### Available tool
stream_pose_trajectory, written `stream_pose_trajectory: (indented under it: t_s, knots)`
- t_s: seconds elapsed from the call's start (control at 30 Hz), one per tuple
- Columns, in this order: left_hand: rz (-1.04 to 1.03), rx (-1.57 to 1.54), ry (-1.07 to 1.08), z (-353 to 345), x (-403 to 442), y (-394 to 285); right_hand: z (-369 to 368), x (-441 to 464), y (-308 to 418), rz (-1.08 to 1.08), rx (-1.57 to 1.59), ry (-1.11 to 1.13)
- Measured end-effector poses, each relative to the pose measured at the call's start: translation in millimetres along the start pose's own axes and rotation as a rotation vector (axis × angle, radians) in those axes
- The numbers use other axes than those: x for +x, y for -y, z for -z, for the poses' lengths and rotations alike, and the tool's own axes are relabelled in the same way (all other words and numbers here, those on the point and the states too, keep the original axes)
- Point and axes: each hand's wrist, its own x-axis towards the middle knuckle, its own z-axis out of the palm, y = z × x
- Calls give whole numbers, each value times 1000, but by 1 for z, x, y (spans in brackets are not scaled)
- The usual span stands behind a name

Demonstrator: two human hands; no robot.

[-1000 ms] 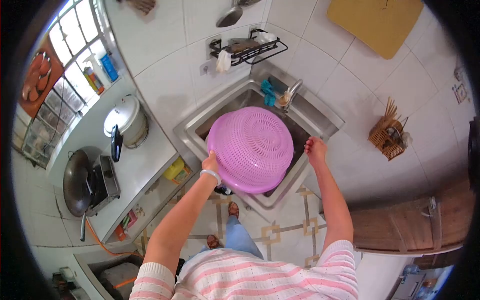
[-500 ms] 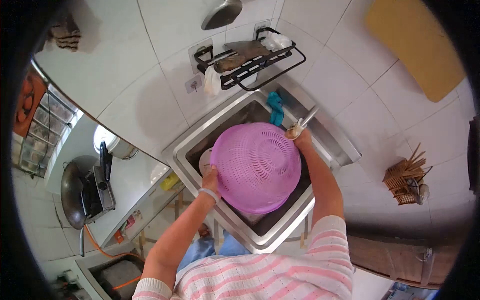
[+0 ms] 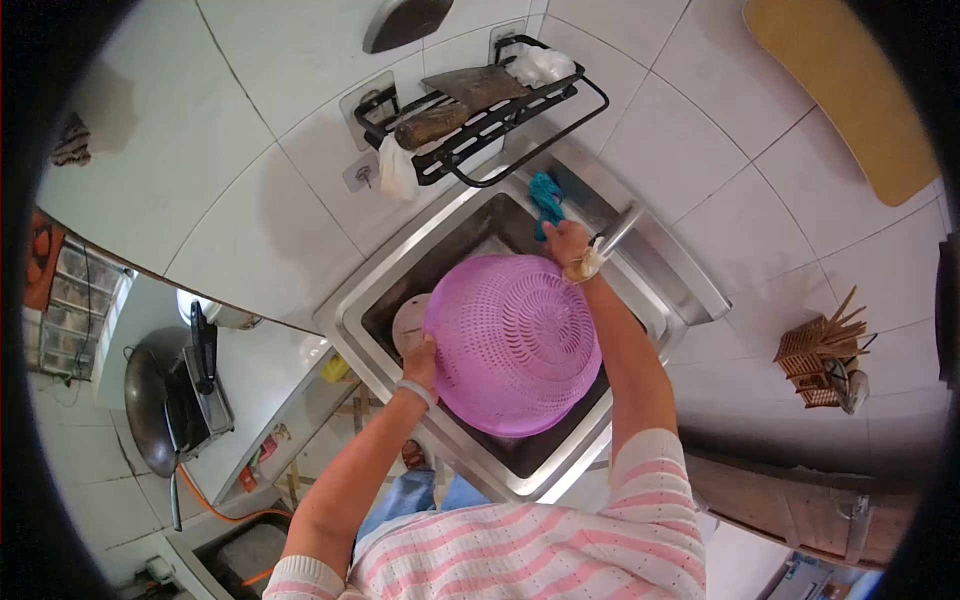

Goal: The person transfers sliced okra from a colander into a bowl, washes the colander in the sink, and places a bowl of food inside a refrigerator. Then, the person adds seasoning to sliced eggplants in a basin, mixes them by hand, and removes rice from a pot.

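Note:
A purple plastic colander point(image 3: 510, 345) sits upside down in the steel sink point(image 3: 350, 335), its holed dome facing up. My left hand point(image 3: 422, 362) grips the colander's left side, thumb on the outside. At the sink's back ledge my right hand point(image 3: 567, 245) has its fingers curled at the lower end of a teal cloth point(image 3: 546, 196). The faucet point(image 3: 618, 230), with something pale tied around it, is right beside my right wrist. A pale round thing point(image 3: 410, 322), partly covered by the colander, lies in the basin's left corner.
On the wall above the sink, a black rack point(image 3: 480, 125) carries a cleaver point(image 3: 475, 88) and a white bag point(image 3: 541, 66). A wok point(image 3: 150, 400) and a stove stand at left. A wicker holder point(image 3: 812, 360) with chopsticks hangs at right, below a yellow board point(image 3: 850, 100).
My right hand has left the colander's edge near the faucet and reached up and left to the teal cloth. My left hand stays on the colander. The view has shifted slightly.

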Motion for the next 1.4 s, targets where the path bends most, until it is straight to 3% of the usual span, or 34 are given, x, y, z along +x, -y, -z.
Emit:
stream_pose_trajectory:
  t_s: [0.07,0.13,0.23,0.37,0.43,0.53,0.6,0.7,0.77,0.8,0.9,1.0,1.1,1.23,1.3,1.4]
  knots:
    - [-115,91,-21,-4,9,11,-3,-54,42,274,-236,73]
    - [-298,285,-50,-5,22,23,-15,-106,65,641,-137,52]
    - [-320,185,16,-5,10,13,-12,-117,70,983,-153,31]
    - [-259,184,-24,-10,-1,11,-9,-84,-25,265,-250,97]
    - [-256,206,-37,6,22,34,-1,-88,-49,26,-153,68]
    - [-310,311,-189,-4,12,16,-9,-134,20,327,-321,-112]
    - [-289,-1,-158,-13,25,14,-33,-169,52,665,-413,-277]
    - [-224,-25,-106,-8,31,4,-16,-209,88,656,-272,75]
    - [-229,2,-62,17,52,9,-10,-172,26,475,-268,73]
    - [-260,-34,-34,37,88,34,-11,-155,-6,385,-265,71]
    - [-225,-110,-71,41,81,38,-31,-151,-48,239,-609,-25]
    - [-279,-214,-145,27,64,33,-43,-206,33,326,-377,-161]
    - [-343,-354,-126,9,51,27,-33,-240,87,573,-359,-127]
    - [-268,-266,7,15,46,15,-29,-183,9,280,-286,-177]
    - [-376,-306,-2,15,45,26,-33,-176,-6,145,-333,-305]
    - [-371,-437,2,-7,20,12,-38,-221,41,480,-211,-194]
